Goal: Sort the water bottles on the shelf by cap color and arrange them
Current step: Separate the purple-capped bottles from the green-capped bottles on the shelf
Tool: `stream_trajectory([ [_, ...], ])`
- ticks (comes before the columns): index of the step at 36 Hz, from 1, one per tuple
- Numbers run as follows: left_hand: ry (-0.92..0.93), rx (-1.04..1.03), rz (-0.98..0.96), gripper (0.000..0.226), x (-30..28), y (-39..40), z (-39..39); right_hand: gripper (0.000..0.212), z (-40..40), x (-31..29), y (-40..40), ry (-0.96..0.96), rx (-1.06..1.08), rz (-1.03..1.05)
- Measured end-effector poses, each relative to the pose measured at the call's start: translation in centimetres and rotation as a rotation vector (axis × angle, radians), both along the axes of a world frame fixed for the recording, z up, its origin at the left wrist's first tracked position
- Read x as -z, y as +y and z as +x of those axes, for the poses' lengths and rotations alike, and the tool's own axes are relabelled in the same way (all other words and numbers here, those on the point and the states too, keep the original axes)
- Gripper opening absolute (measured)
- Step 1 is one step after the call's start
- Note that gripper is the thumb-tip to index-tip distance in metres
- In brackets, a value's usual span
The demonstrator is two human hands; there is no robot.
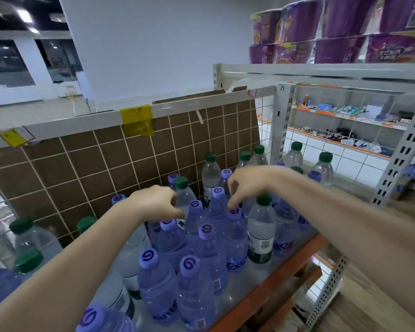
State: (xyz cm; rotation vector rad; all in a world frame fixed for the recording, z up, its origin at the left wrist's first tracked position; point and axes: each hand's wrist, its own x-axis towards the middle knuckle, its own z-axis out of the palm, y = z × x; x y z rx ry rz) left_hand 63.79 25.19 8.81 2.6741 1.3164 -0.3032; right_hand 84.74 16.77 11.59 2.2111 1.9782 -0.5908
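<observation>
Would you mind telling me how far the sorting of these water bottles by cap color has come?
Partly done: purple-capped bottles cluster at the shelf's middle front. In hand: the left hand and right hand hover over the cluster with curled fingers, seemingly gripping nothing. Left: green-capped bottles remain scattered, one among the purple, others at the left and back right.

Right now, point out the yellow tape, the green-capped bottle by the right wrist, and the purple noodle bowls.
yellow tape [136, 114]: head view, flat top face.
green-capped bottle [264, 199]: head view, its cap.
purple noodle bowls [393, 50]: head view, front wrapper.
</observation>
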Motion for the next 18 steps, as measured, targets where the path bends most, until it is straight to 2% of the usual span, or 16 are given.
stream_trajectory([
  [3,-0.179,-0.065,0.132,0.032,-0.5,0.8,1.0,0.036,1.2,-2.0,-0.3,-0.088,0.025,0.048],
  [6,-0.288,-0.127,0.140,0.035,-0.4,1.5,2.1,0.043,1.7,-2.4,-0.7,-0.171,0.051,-0.029],
  [8,-0.298,-0.149,0.101,0.042,0.1,2.0,2.7,0.046,1.8,-1.9,-0.9,-0.194,0.073,-0.100],
  [13,-0.288,-0.171,-0.029,0.064,1.6,2.7,4.1,0.037,2.3,0.3,-1.4,-0.113,0.133,-0.176],
  [16,-0.285,-0.181,0.010,0.056,2.2,2.8,4.6,0.049,2.8,1.0,-1.7,-0.075,0.154,-0.161],
  [18,-0.284,-0.184,0.063,0.051,2.4,2.9,4.7,0.049,2.9,1.0,-1.7,-0.066,0.144,-0.151],
])
